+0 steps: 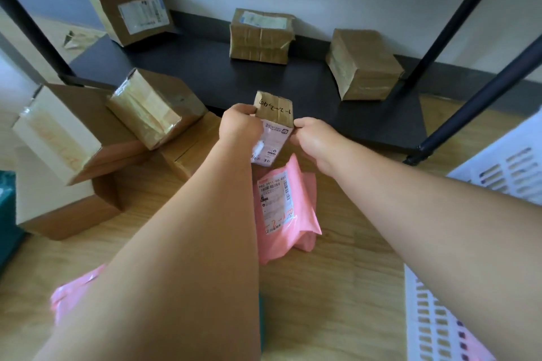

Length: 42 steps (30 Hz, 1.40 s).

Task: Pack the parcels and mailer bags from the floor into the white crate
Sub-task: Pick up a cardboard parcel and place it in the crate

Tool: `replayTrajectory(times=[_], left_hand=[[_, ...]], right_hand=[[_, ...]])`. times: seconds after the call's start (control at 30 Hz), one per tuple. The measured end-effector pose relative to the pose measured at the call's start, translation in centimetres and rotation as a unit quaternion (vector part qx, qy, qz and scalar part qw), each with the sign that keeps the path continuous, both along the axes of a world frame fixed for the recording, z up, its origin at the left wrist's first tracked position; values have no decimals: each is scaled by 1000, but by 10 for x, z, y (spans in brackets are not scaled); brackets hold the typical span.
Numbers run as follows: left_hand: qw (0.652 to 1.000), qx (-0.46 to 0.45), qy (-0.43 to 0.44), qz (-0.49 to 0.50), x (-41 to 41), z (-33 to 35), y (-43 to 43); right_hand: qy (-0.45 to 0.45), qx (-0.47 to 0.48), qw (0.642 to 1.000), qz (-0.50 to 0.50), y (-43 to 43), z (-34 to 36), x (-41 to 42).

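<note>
Both hands held a small brown parcel [274, 110] above the wooden floor [352, 243], the left hand [239, 126] gripping its left edge and the right hand [315, 141] pinching its right edge. A pink mailer bag [286, 214] lay just below it. The white crate [504, 173] stood at the right, and three taped boxes sat on the black shelf [205, 73] behind

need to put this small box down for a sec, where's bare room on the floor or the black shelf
Bare shelf between the taped parcel and the open box. Bare floor between the pink mailer and white crate. Crowded left: stacked boxes.
</note>
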<state>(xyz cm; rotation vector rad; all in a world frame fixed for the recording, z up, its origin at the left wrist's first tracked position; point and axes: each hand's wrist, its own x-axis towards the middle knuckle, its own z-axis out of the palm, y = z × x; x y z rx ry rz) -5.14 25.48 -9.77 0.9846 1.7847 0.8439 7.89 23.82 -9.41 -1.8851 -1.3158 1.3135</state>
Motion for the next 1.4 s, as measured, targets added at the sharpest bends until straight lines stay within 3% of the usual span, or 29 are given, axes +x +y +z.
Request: replayTrajectory(times=[0.47,0.73,0.87,1.03,1.4], left_hand=[[993,53,-103,-28,49,137,-109],[976,142,-133,-101,98,218,-185],[975,144,-122,-116,116,235,-220],[967,134,-172,-135,132,238,-250],[966,114,-177,-148,133,229,-248]], right_hand=[[98,83,991,-47,-92,126,75],[75,133,988,-35,-193,199,142],[64,157,986,-6,-239,225,167],[72,159,984,37,-276,234,185],[40,176,982,61,-275,230,187]])
